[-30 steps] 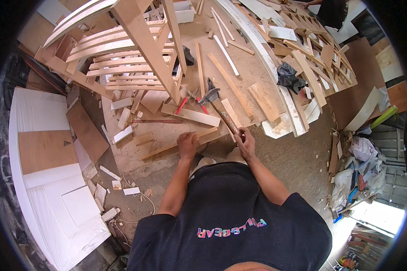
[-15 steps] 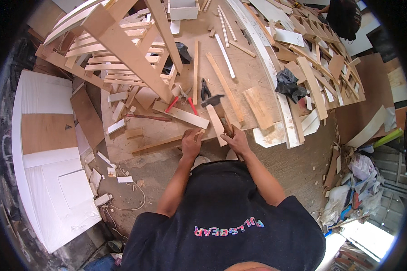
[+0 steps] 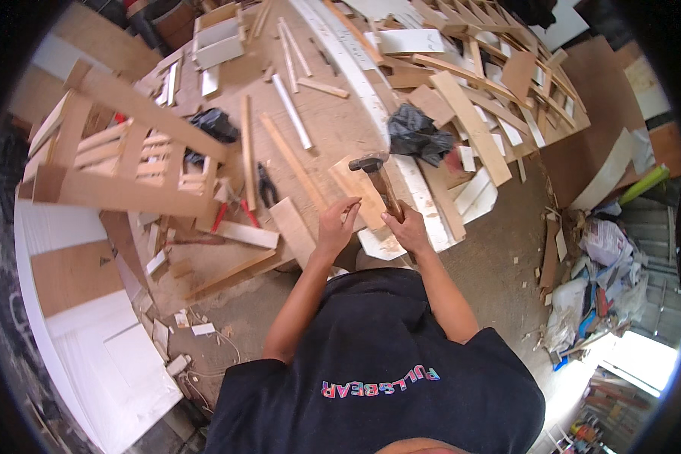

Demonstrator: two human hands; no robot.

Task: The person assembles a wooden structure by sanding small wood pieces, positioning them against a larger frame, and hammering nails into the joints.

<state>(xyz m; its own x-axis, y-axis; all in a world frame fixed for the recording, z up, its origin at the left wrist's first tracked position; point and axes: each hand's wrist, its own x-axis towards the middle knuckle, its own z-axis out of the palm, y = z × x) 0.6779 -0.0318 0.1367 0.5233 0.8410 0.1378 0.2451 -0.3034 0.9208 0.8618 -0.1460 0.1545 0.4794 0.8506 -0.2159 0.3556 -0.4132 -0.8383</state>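
The right hand [image 3: 408,228] is closed around the lower part of the wooden handle of a hammer [image 3: 381,186], the thumb lying along the wood and the fingers wrapped beneath. The hammer slants up and away from the person toward the left, its dark metal head raised in front of a short, wide board [image 3: 346,181] on the worktable [image 3: 256,85]. The left hand [image 3: 337,225] is just beside it, apart from the hammer, with its fingers half bent and the thumb near the forefinger (whether something small is pinched there, I cannot tell). Another pale board [image 3: 291,227] lies left of that hand, its near end close to the wrist. Farther left are dark pliers [image 3: 265,186], a red-handled tool [image 3: 249,214] and a slatted wooden frame [image 3: 121,189]; a crumpled black plastic bag [image 3: 418,136] lies beyond the hammer to the right.
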